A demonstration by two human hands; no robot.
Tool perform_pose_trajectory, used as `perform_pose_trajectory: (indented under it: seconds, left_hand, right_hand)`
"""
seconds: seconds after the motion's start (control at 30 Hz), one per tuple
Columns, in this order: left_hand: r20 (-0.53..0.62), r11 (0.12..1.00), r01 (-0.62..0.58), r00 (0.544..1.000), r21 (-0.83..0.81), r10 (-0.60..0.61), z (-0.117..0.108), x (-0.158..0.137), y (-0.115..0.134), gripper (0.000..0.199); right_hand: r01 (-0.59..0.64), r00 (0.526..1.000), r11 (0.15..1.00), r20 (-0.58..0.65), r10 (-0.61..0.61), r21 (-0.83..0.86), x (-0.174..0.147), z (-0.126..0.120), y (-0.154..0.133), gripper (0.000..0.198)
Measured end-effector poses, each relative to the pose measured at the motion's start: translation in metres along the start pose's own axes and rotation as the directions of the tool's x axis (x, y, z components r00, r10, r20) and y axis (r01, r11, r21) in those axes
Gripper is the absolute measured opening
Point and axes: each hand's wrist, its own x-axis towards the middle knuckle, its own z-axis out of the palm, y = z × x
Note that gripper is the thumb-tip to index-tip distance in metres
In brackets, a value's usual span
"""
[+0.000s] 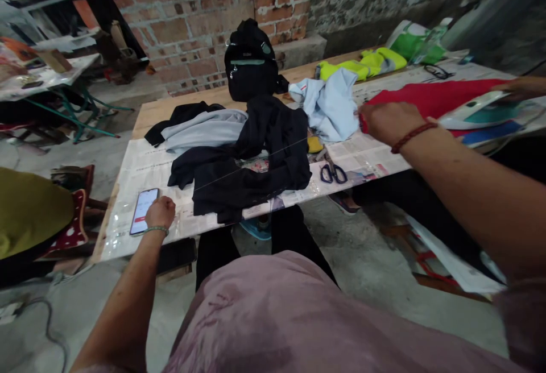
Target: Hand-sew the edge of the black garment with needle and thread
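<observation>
Thread: one pale, very fine strand; I see it taut and straight, rising to the right between my curled left grip and my pinched right grip. Over the pale paper I lose sight of it.
Black garment: plain dark cloth, rumpled, lying under the strand's line.
Its pose: I make out a bunched loop with a gap at the middle, the worktop showing through.
Its near side: spread flatter, creased, a bit drooping past the front edge.
</observation>
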Motion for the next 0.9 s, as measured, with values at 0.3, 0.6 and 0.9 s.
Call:
perform_pose_trajectory:
  seconds: [0.3,0.6,0.9]
  left_hand:
    - [0.029,0.998,-0.021,0.999,-0.052,0.022,0.012,-0.013,-0.001,0.028]
    - [0.046,0.997,-0.023,0.999,-0.069,0.026,0.015,-0.042,-0.008,0.027]
    - [0.135,0.988,-0.088,0.985,-0.130,0.105,0.023,-0.047,0.000,0.027]
  right_hand:
    - [-0.007,0.983,0.997,-0.184,-0.007,-0.073,0.023,-0.046,-0.002,0.030]
    - [-0.051,0.962,0.993,-0.271,0.020,-0.108,0.039,-0.073,0.001,0.037]
    - [0.027,0.901,1.000,-0.432,-0.028,-0.010,0.021,-0.104,-0.012,0.038]
